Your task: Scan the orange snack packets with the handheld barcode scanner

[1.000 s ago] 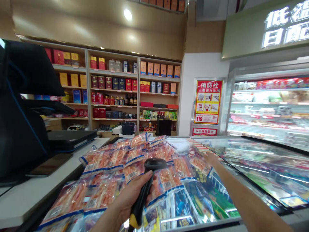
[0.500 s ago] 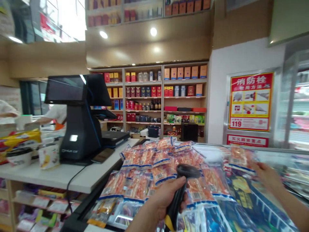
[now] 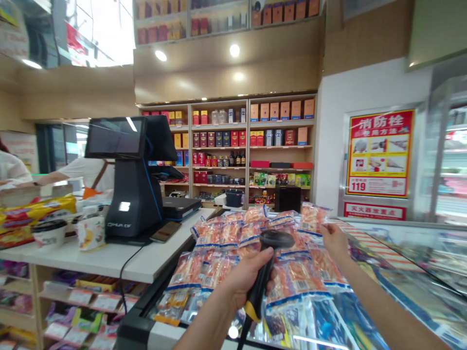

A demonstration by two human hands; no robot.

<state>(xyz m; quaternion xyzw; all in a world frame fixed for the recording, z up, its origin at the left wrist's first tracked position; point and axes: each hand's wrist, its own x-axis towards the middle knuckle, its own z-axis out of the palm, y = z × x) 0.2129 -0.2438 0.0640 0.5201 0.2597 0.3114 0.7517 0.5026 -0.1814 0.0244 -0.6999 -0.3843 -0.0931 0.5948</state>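
Note:
My left hand (image 3: 245,272) is wrapped round the handle of a black and yellow barcode scanner (image 3: 263,272), its head tilted up over the heap of packs. At the right, my right hand (image 3: 334,242) pinches the edge of a clear snack pack (image 3: 313,219) with orange-brown contents, a blue lower band and a barcode label. Below and left of that pack, several packs (image 3: 211,236) of the same kind lie heaped on the glass freezer top (image 3: 368,238). The scanner partly hides some of them.
A black point-of-sale terminal (image 3: 133,194) stands on the white counter (image 3: 142,265) at left, beside a phone (image 3: 166,232), cups (image 3: 89,231) and yellow snack bags (image 3: 40,214). People in white sleeves (image 3: 87,172) are behind it. Boxed bottles fill the back shelves (image 3: 219,165).
My right hand has carried the snack pack leftward, from the right side to the heap's upper right edge. The scanner has shifted slightly left in my left hand. The view has turned a little left.

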